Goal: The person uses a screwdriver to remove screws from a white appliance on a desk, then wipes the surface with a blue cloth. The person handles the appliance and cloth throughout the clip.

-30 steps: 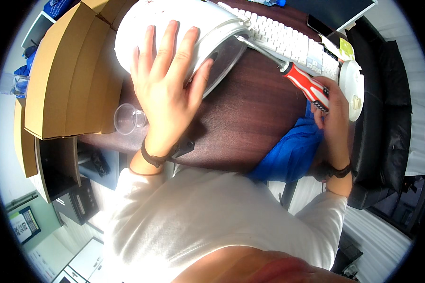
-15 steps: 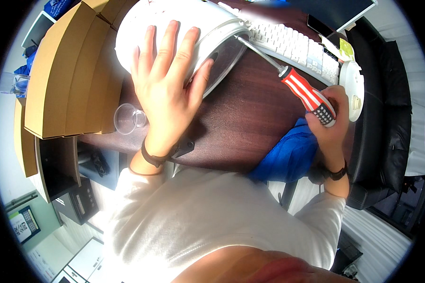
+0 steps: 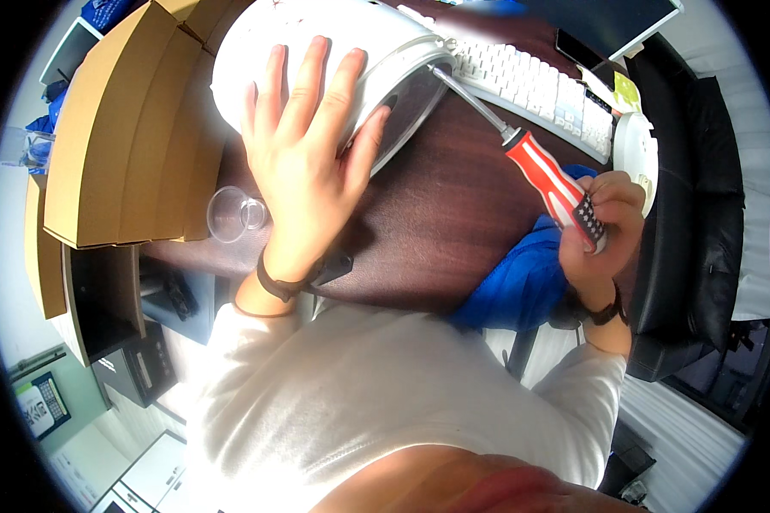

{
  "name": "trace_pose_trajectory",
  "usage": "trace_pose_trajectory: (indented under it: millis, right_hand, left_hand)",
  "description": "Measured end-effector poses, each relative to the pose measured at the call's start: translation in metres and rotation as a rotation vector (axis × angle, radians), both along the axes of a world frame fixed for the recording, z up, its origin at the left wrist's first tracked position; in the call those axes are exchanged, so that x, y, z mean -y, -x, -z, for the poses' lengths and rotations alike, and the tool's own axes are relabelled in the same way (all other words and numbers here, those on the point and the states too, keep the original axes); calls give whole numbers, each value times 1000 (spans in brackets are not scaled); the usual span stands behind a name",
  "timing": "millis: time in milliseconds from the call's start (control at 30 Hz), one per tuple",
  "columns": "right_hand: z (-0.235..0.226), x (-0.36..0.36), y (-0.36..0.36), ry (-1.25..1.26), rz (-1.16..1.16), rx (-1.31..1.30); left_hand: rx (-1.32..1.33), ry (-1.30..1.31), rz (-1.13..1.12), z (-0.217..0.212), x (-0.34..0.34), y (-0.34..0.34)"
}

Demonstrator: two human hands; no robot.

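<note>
A white rounded container (image 3: pixel 257 51) lies on its side on the dark wooden table, its clear-covered round end facing right. My left hand (image 3: pixel 304 145) rests flat on its side with fingers spread and the thumb by the rim. My right hand (image 3: pixel 607 227) is closed round the end of a screwdriver handle (image 3: pixel 549 179), striped red and white with stars on a dark part. The metal shaft points up and left, its tip at the container's rim; whether it sits in a screw is too small to tell.
Beyond the shaft lies a white keyboard (image 3: pixel 530 90), with a white round part (image 3: pixel 635 154) at its right end. A clear plastic cup (image 3: pixel 228 214) lies near my left wrist. Cardboard boxes (image 3: pixel 111 128) stand at left, blue cloth (image 3: pixel 522 278) hangs at the table edge.
My right hand has shifted slightly down and its fingers have changed their grip on the handle, which has turned and tilted a little. The left hand and container have barely moved.
</note>
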State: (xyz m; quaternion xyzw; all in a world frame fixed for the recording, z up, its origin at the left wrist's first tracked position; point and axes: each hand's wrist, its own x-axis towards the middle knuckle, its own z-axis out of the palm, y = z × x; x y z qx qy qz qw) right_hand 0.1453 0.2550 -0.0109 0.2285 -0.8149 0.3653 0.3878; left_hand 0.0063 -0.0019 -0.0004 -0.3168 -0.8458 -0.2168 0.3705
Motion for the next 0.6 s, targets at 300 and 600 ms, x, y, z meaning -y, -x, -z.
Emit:
trace_pose_trajectory:
  millis: [300,600]
  right_hand:
    - [4,-9,-6,700,127,746]
    - [-5,-11,-7,200,263,423]
  left_hand:
    - [7,-2,-10,0,-3,-1]
    - [2,-3,-10,1,-1,0]
